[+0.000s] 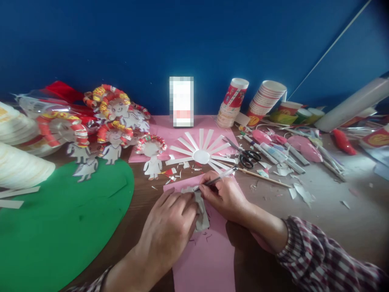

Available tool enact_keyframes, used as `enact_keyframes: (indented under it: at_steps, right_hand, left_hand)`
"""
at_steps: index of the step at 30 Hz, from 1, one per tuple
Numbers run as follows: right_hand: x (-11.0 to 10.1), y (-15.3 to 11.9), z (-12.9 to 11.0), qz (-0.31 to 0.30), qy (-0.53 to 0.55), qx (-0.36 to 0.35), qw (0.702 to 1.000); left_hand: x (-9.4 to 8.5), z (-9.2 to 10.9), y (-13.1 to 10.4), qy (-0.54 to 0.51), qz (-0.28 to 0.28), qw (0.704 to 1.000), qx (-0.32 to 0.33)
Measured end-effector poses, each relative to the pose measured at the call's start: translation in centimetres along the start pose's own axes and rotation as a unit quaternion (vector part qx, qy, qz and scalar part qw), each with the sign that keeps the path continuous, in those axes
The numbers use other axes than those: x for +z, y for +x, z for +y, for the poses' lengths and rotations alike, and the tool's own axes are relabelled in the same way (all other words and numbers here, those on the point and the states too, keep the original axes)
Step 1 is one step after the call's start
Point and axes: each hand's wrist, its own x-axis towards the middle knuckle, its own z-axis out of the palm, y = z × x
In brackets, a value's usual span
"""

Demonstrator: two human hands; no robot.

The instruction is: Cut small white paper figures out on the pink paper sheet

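My right hand (223, 192) is closed around a pen (219, 177), its tip touching near the top of a white paper cutout (202, 215). The cutout lies flat on a pink sheet of paper (206, 259), partly hidden under my fingers. From the left, my left hand (173, 217) presses it down with fingers bent and close together. Dark pen marks show on the pink sheet beside and below the cutout. Just beyond my hands sits a white paper cup cut into spread strips (201, 156), and left of it lies a paper doll (152, 162) with a red-and-yellow ring.
Black-handled scissors (247, 158), a wooden stick (264, 177), markers (273, 152) and paper scraps lie right. Stacked paper cups (232, 101) stand behind, near a phone (181, 101). A green sheet (100, 211) and more paper dolls (112, 148) are on the left.
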Motion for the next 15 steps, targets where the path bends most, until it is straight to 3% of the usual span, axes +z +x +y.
enact_keyframes:
  at_steps: [15]
  right_hand:
    - [0.06, 0.04, 0.07, -0.001, -0.002, 0.000, 1.000]
  left_hand:
    - [0.18, -0.25, 0.02, -0.020, 0.016, 1.000, 0.002]
